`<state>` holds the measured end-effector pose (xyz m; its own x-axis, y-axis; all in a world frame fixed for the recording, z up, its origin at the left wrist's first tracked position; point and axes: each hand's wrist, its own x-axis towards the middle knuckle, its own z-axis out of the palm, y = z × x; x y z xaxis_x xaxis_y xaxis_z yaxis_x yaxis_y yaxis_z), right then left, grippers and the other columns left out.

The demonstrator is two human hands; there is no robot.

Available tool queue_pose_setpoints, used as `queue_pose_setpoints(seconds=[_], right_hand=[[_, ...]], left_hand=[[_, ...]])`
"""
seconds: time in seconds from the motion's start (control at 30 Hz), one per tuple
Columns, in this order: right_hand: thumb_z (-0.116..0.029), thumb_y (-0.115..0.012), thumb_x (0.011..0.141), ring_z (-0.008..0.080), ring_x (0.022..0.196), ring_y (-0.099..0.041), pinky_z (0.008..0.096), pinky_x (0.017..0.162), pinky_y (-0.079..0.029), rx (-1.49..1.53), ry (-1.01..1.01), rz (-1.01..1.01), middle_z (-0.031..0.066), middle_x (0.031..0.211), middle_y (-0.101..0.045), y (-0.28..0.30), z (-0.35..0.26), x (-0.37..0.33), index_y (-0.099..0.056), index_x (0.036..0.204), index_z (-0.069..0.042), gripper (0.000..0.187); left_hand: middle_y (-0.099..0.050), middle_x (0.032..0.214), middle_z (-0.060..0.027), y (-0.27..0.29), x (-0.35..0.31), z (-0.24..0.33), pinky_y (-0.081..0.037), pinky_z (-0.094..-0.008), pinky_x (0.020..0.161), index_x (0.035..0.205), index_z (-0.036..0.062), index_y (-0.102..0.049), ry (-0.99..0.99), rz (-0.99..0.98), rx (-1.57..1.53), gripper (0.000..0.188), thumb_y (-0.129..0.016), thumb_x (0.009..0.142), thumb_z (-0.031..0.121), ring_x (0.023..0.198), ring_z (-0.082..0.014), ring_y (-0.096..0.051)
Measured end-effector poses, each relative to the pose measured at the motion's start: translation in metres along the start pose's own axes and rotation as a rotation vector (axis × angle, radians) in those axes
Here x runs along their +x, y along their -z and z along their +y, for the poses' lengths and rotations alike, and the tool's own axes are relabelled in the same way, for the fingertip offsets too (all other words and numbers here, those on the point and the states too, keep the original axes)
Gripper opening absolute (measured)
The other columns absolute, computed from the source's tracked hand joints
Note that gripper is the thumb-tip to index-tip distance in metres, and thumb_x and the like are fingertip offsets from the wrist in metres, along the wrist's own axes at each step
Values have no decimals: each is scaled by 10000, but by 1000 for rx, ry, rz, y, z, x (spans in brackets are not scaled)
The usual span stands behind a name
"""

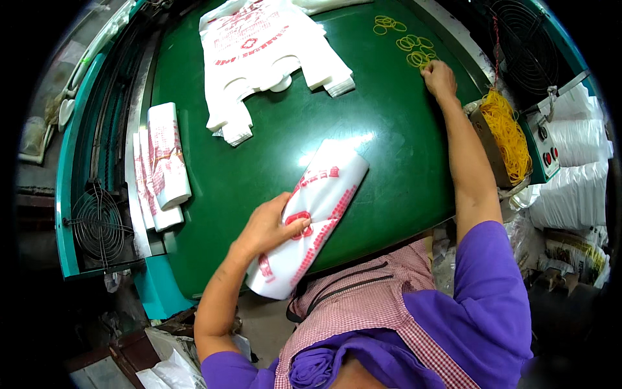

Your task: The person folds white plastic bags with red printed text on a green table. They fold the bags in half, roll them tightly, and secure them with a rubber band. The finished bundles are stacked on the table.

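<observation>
My left hand (275, 225) is closed round a rolled bundle of white plastic bags (327, 188) with red print, held tilted over the near edge of the green table. My right arm reaches to the far right, where my right hand (439, 79) has its fingertips pinched at the nearest of several loose yellow rubber bands (414, 45) on the tabletop. At the far middle lies a flat stack of white plastic carrier bags (256, 55) with red print, its handles toward me.
Rolled bag bundles (168, 155) lie at the table's left edge, one bound round its middle. A box of yellow rubber bands (507, 139) stands at the right, beside a control box (546, 146). Round fan guards (98, 223) flank the green table (227, 188). White bag stacks (570, 194) fill the right.
</observation>
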<state>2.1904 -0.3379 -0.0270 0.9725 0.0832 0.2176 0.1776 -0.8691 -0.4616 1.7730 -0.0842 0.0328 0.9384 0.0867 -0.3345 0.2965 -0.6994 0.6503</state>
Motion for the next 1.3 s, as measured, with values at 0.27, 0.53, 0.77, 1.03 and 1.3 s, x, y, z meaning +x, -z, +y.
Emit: queue_pose_setpoints(seconds=[0.27, 0.53, 0.77, 1.03, 1.3], right_hand=[[-240, -676, 804, 266, 886, -669, 439, 769, -520, 221, -70, 80, 56, 966, -711, 17, -13, -2, -742, 920, -178, 148], [-73, -618, 848, 113, 864, -600, 301, 777, -497, 995, 877, -613, 78, 932, -673, 53, -178, -230, -659, 1018, -9, 186], [-162, -483, 946, 195, 893, -611, 377, 808, -508, 2086, -234, -1237, 113, 961, -640, 64, -179, -298, -601, 952, 11, 210], [-193, -635, 870, 258, 929, -680, 393, 722, -548, 999, 1381, -1193, 180, 995, -674, 96, -200, -341, -653, 898, -38, 158], [-103, -703, 779, 182, 1020, -577, 332, 873, -488, 1250, 581, -908, 133, 1165, -569, -54, -324, -352, -432, 1285, 20, 587]], left_hand=[[-635, 1060, -83, -13, -61, -10, -475, -291, 861, 1176, -37, -533, -117, 411, -816, 436, -708, 839, 178, 954, -141, -594], [-593, 1178, -77, 5, -15, 12, -481, -312, 920, 1281, 13, -474, -376, 352, -1411, 428, -631, 900, 128, 1059, -156, -576], [-650, 1101, -77, -12, -65, -21, -512, -291, 868, 1229, -11, -538, -441, 183, -1568, 465, -716, 828, 143, 974, -148, -628], [-577, 948, -32, 12, -101, -96, -479, -275, 794, 1100, 80, -530, -61, 468, -471, 395, -744, 771, 123, 900, -117, -561], [-464, 1358, -106, 66, -90, -131, -417, -295, 969, 1257, 32, -548, -194, 988, -679, 363, -568, 895, 49, 1189, -139, -482]])
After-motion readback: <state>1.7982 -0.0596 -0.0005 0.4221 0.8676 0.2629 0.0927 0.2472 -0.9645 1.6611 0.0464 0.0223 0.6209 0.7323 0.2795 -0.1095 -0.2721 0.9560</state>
